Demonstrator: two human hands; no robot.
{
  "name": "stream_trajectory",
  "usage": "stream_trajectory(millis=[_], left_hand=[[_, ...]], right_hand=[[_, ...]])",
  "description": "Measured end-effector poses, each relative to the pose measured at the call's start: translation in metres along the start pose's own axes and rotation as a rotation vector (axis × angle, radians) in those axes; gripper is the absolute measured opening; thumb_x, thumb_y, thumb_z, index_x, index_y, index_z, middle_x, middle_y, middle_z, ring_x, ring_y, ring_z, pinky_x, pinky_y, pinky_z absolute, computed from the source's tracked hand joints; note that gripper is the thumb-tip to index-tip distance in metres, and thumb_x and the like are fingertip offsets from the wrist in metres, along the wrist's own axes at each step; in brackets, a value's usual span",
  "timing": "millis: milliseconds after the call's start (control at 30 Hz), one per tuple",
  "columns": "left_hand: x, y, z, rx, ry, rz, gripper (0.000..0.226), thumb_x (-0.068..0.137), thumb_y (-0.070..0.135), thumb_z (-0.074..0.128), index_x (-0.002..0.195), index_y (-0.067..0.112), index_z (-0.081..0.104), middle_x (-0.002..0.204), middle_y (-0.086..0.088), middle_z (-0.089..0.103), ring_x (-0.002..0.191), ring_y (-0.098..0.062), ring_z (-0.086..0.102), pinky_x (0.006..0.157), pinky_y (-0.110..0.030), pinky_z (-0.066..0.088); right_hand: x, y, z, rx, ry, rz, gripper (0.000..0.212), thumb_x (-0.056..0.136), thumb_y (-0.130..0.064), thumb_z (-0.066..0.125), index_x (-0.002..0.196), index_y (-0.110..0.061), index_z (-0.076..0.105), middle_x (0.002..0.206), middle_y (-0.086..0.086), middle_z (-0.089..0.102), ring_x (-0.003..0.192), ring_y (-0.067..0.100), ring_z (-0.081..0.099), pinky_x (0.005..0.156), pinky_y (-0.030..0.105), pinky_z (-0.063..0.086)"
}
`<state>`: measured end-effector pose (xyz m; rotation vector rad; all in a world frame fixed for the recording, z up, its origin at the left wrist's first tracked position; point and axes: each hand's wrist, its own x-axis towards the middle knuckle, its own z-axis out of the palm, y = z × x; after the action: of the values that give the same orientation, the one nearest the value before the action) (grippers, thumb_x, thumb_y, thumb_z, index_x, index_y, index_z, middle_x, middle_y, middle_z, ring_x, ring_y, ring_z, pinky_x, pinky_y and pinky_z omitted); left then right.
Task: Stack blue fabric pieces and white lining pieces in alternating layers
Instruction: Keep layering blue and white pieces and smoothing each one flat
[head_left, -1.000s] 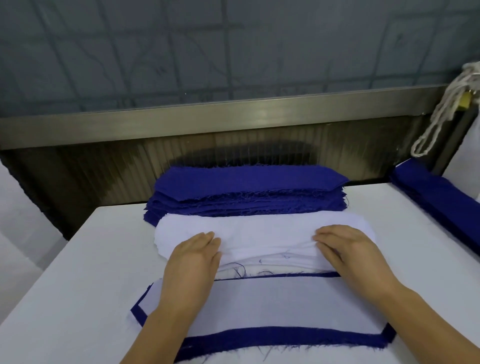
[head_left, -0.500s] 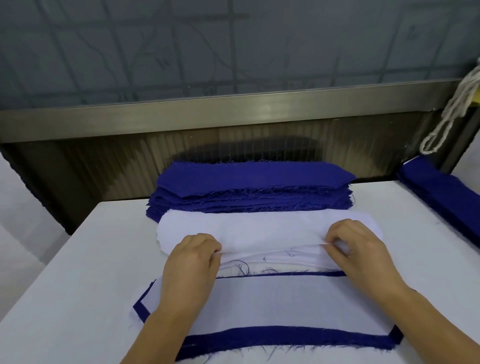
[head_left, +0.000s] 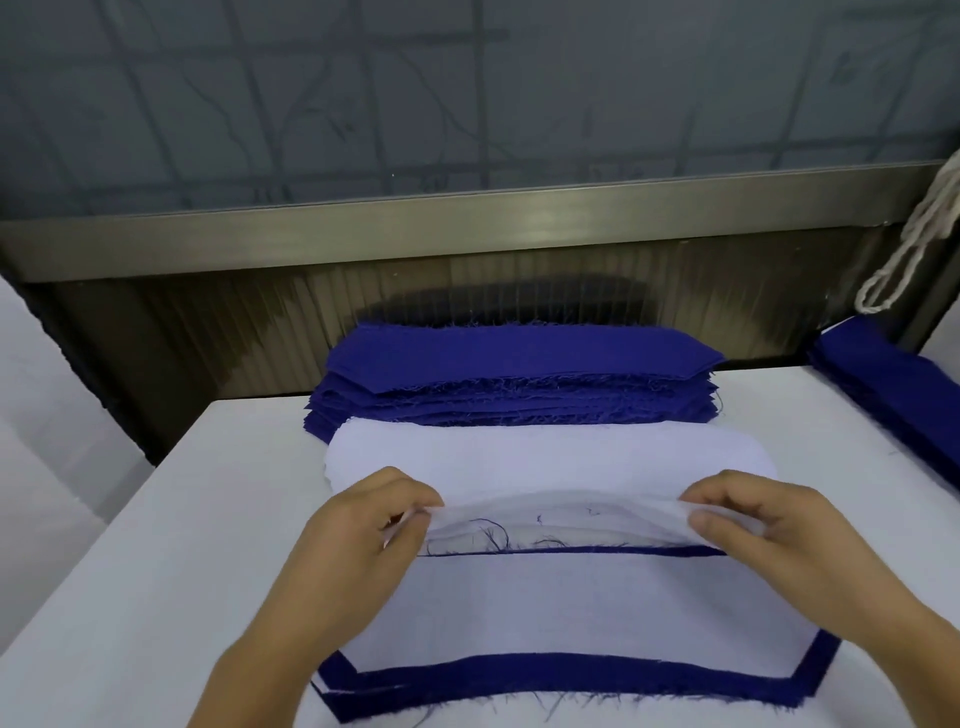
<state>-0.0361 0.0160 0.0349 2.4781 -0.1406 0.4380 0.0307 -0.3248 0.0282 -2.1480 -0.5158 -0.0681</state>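
Both the left hand (head_left: 358, 525) and right hand (head_left: 753, 525) pinch the near edge of the top white lining piece (head_left: 550, 457), its long axis running crosswise between them, just beyond the layered stack (head_left: 597, 613).

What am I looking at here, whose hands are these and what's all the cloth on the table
No machine here: a person wears a camera on the head, so the one picture looks down at their own two hands. The left hand and right hand each pinch the near edge of the top white lining piece, lifting it off a white pile. Behind it sits a stack of blue fabric pieces. Nearest the person lies the layered stack: a white piece on a larger blue one, whose edge shows as a border. All rests on a white table; more blue cloth lies at the right.
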Motion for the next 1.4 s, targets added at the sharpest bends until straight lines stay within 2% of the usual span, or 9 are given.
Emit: stream_trajectory(millis=[167, 267, 367, 500, 667, 800, 1000, 1133, 1400], left_hand=[[-0.003, -0.007, -0.021, -0.291, -0.476, -0.189, 0.022, 0.09, 0.013, 0.063, 0.092, 0.033, 0.072, 0.093, 0.01, 0.071, 0.082, -0.004, 0.065, 0.076, -0.014, 0.05], [-0.003, -0.012, -0.021, -0.276, -0.531, -0.229, 0.014, 0.089, 0.018, 0.065, 0.09, 0.03, 0.072, 0.091, 0.006, 0.072, 0.081, -0.01, 0.066, 0.077, -0.021, 0.053], [-0.001, -0.014, -0.017, -0.243, -0.321, -0.229, 0.01, 0.087, 0.022, 0.067, 0.086, 0.031, 0.07, 0.086, 0.01, 0.071, 0.076, -0.003, 0.063, 0.072, -0.013, 0.048], [0.002, -0.01, -0.009, -0.156, 0.086, -0.192, 0.019, 0.087, 0.02, 0.066, 0.078, 0.037, 0.068, 0.087, 0.023, 0.066, 0.084, 0.006, 0.059, 0.07, 0.0, 0.04], [-0.002, -0.004, -0.007, 0.036, 0.329, -0.005, 0.024, 0.085, 0.011, 0.067, 0.091, 0.035, 0.065, 0.095, 0.031, 0.056, 0.097, 0.012, 0.051, 0.073, -0.005, 0.042], [-0.022, -0.022, -0.011, 0.045, 0.077, 0.108, 0.037, 0.07, -0.009, 0.077, 0.083, 0.026, 0.074, 0.094, 0.024, 0.061, 0.096, 0.009, 0.051, 0.08, -0.001, 0.036], [-0.038, -0.035, -0.001, 0.103, -0.304, 0.081, 0.039, 0.074, 0.002, 0.07, 0.082, 0.04, 0.068, 0.089, 0.029, 0.057, 0.093, 0.005, 0.049, 0.085, -0.018, 0.042], [-0.037, -0.037, 0.005, 0.143, -0.351, 0.044, 0.031, 0.076, 0.013, 0.065, 0.085, 0.042, 0.06, 0.1, 0.034, 0.051, 0.096, 0.007, 0.046, 0.085, -0.015, 0.04], [-0.039, -0.032, 0.01, 0.159, -0.345, 0.096, 0.029, 0.079, 0.009, 0.057, 0.083, 0.036, 0.064, 0.086, 0.026, 0.057, 0.087, 0.006, 0.048, 0.085, -0.018, 0.04]], right_hand=[[0.005, 0.011, -0.017, 0.108, -0.354, 0.165, 0.003, 0.084, -0.022, 0.071, 0.084, -0.022, 0.074, 0.082, 0.001, 0.071, 0.073, 0.007, 0.063, 0.072, 0.017, 0.047], [0.005, 0.016, -0.016, 0.017, -0.448, 0.172, 0.005, 0.087, -0.019, 0.07, 0.084, -0.022, 0.072, 0.08, 0.001, 0.069, 0.07, 0.006, 0.058, 0.07, 0.018, 0.045], [0.005, 0.016, -0.015, -0.014, -0.333, 0.175, 0.009, 0.088, -0.022, 0.068, 0.085, -0.03, 0.07, 0.083, -0.004, 0.069, 0.072, 0.004, 0.061, 0.072, 0.016, 0.045], [0.006, 0.009, -0.001, -0.066, 0.066, 0.096, 0.02, 0.09, -0.02, 0.063, 0.083, -0.038, 0.066, 0.088, -0.018, 0.068, 0.083, 0.002, 0.063, 0.069, 0.008, 0.044], [0.002, -0.001, 0.011, -0.388, 0.457, -0.372, 0.014, 0.096, -0.012, 0.052, 0.094, -0.013, 0.065, 0.096, -0.014, 0.059, 0.088, 0.003, 0.053, 0.079, 0.007, 0.04], [-0.02, 0.016, 0.012, -0.539, 0.256, -0.568, 0.025, 0.093, -0.018, 0.046, 0.091, -0.008, 0.068, 0.099, -0.004, 0.063, 0.094, 0.014, 0.056, 0.089, 0.024, 0.039], [-0.045, 0.031, 0.017, -0.597, -0.057, -0.53, 0.03, 0.098, -0.025, 0.036, 0.086, -0.024, 0.064, 0.098, -0.018, 0.057, 0.09, 0.005, 0.054, 0.082, 0.019, 0.04], [-0.047, 0.026, 0.015, -0.571, -0.071, -0.484, 0.02, 0.084, -0.016, 0.043, 0.079, -0.022, 0.061, 0.09, -0.018, 0.056, 0.084, 0.004, 0.051, 0.078, 0.018, 0.039], [-0.048, 0.022, 0.018, -0.584, -0.001, -0.452, 0.016, 0.07, -0.013, 0.044, 0.067, -0.02, 0.059, 0.077, -0.014, 0.055, 0.073, 0.004, 0.047, 0.072, 0.018, 0.038]])
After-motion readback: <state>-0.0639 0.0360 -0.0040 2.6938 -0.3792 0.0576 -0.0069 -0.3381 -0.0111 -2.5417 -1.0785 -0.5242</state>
